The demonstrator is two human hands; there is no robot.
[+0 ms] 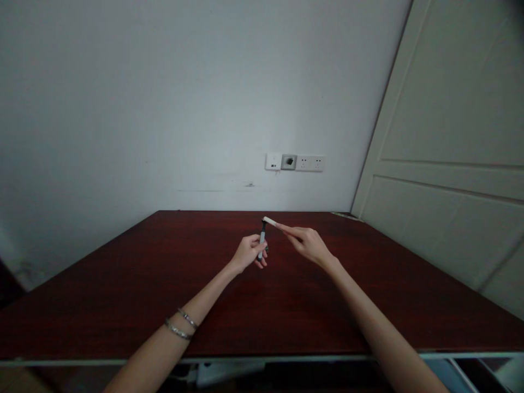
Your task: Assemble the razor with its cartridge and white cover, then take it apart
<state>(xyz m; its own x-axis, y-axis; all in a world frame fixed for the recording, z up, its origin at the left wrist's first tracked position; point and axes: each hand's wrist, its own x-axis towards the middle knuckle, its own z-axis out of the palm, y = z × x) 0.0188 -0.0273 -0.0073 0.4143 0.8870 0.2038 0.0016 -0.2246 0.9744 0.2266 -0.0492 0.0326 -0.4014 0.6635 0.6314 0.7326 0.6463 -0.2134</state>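
My left hand point(250, 252) is closed around a white marker pen point(261, 244) with dark ends, which stands nearly upright above the table. Pinched between the fingers of my right hand point(308, 242) is a slim white stick point(270, 221), slanting up to the left. Its far end meets or overlaps the pen's dark top; whether they touch I cannot tell. Both hands are raised over the middle of the table, a short distance apart. Some fingers of my left hand lie behind the pen.
The dark red wooden table point(172, 284) reaches back to a white wall point(204, 109). Sockets and wall plates point(310, 163) are mounted above its rear edge. A pale panelled door point(450, 180) borders the right side. Under the front edge, partly hidden items show.
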